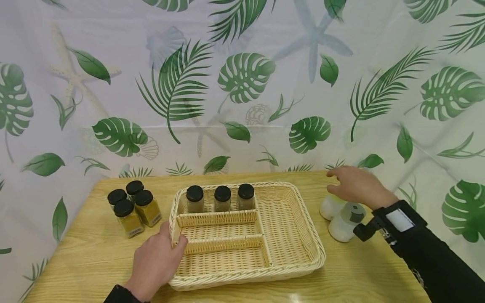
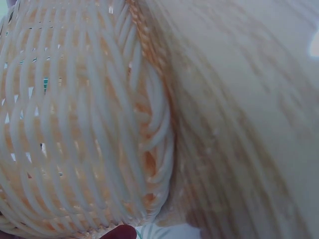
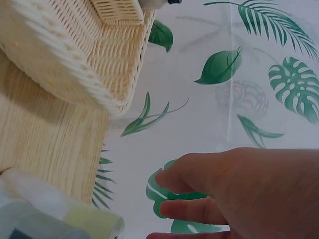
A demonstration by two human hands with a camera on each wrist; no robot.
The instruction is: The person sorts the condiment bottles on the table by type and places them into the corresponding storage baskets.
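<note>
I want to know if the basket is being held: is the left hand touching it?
Touching: head view shows the left hand gripping the basket, thumb over the edge.

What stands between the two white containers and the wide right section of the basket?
The right wall of the basket, beyond a strip of table beside the white containers. Nothing else visible stands between them.

No text can be read. Beyond and left of the left hand's (image 1: 157, 256) fingers, 2 yellow-filled jars (image 1: 147, 210) carry labels (image 1: 134, 231) too small to read; behind the right hand's (image 1: 358, 185) fingers, sleeve marks (image 1: 418, 276) are illegible.
</note>
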